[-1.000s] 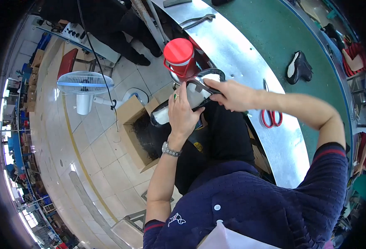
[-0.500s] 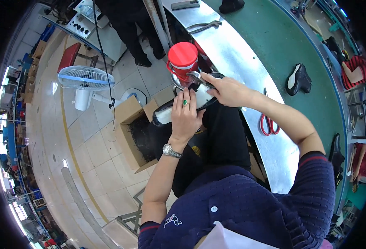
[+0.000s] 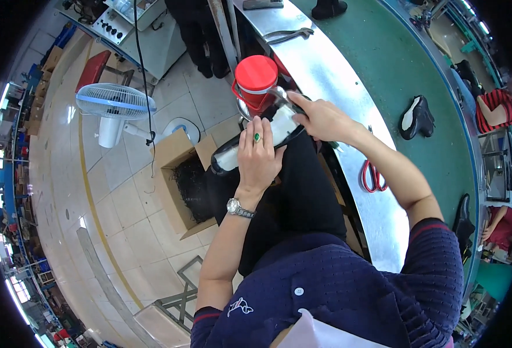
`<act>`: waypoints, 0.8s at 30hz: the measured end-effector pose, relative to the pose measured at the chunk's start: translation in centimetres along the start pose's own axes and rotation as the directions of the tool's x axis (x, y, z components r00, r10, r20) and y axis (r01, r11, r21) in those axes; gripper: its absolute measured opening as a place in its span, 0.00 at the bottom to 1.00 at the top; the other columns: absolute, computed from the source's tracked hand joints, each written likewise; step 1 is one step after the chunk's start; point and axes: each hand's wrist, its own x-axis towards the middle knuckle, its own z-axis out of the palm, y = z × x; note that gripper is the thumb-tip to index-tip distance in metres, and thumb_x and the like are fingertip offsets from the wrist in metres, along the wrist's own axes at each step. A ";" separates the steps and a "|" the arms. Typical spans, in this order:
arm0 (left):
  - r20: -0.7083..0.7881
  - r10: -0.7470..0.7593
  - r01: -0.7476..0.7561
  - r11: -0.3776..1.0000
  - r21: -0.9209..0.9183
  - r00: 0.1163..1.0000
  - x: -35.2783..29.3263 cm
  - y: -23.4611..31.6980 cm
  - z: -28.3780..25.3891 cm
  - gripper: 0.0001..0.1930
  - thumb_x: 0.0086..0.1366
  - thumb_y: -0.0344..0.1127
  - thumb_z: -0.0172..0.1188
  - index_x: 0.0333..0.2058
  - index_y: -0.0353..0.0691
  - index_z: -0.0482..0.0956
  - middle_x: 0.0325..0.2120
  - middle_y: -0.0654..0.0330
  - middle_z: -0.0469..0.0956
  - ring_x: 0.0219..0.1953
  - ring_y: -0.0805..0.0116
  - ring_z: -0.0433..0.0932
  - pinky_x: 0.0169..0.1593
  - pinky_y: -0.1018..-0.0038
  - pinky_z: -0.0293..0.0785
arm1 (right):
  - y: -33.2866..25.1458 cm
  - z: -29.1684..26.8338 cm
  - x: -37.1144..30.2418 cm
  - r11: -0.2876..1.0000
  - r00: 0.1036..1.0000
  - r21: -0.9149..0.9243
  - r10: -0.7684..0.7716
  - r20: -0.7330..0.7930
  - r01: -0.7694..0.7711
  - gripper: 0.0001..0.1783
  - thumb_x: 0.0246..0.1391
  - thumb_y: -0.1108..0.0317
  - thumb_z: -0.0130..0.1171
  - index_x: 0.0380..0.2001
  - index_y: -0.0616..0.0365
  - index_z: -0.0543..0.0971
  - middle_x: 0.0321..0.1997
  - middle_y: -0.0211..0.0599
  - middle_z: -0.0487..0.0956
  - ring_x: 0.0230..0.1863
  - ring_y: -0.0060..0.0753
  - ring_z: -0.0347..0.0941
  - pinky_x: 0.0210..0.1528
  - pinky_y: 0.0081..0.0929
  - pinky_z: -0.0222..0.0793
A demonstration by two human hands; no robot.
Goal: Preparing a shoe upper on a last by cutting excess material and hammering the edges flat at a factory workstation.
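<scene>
A black shoe (image 3: pixel 227 159) with a whitish underside lies bottom up across my lap. My left hand (image 3: pixel 258 159) grips it around the middle, fingers laid over the pale underside, a green-stoned ring on one. At the shoe's far right end, my right hand (image 3: pixel 327 120) is closed around metal pincers (image 3: pixel 279 94), thumb on top. Their curved head is smeared by motion and sits close to the shoe's edge. My right fingers hide most of the handles.
Red-handled scissors (image 3: pixel 374 177) and another pair of pliers (image 3: pixel 288 36) lie on the steel bench (image 3: pixel 337 75). A red lidded jug (image 3: pixel 256 75) stands just beyond the shoe. Left are a cardboard box (image 3: pixel 170 194) holding black scraps and a fan (image 3: pixel 115 103). Another shoe (image 3: pixel 416 118) rests on the green surface.
The pincers' head has swung upward at the shoe's far end, and my right hand has shifted slightly right. My left hand keeps its hold on the shoe. The whole view has shifted a little.
</scene>
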 end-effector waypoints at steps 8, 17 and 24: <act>-0.048 -0.041 0.041 0.999 0.011 0.998 0.0 0.1 -0.1 0.35 0.51 0.40 0.69 0.54 0.24 0.69 0.52 0.41 0.71 0.56 0.46 0.69 0.59 0.59 0.65 | -1.2 0.1 0.0 0.999 0.999 -0.001 0.041 0.012 -0.041 0.29 0.59 0.64 0.53 0.61 0.59 0.63 0.21 0.50 0.79 0.24 0.52 0.78 0.35 0.45 0.71; -0.057 -0.062 0.059 0.997 -0.054 0.996 0.4 0.2 -0.3 0.33 0.47 0.37 0.71 0.49 0.23 0.70 0.47 0.45 0.71 0.54 0.47 0.70 0.57 0.60 0.68 | -2.6 0.3 0.3 0.953 0.986 -0.260 -0.130 0.104 0.153 0.28 0.60 0.66 0.54 0.62 0.58 0.62 0.21 0.50 0.77 0.24 0.51 0.77 0.28 0.39 0.69; -0.095 -0.066 0.058 0.994 -0.088 0.993 0.4 0.4 -0.3 0.32 0.45 0.34 0.72 0.47 0.24 0.71 0.45 0.46 0.71 0.52 0.45 0.71 0.55 0.60 0.69 | -3.8 1.0 -0.5 0.964 0.985 -0.259 -0.009 0.171 0.053 0.26 0.59 0.66 0.52 0.61 0.56 0.63 0.26 0.54 0.80 0.29 0.58 0.78 0.35 0.50 0.72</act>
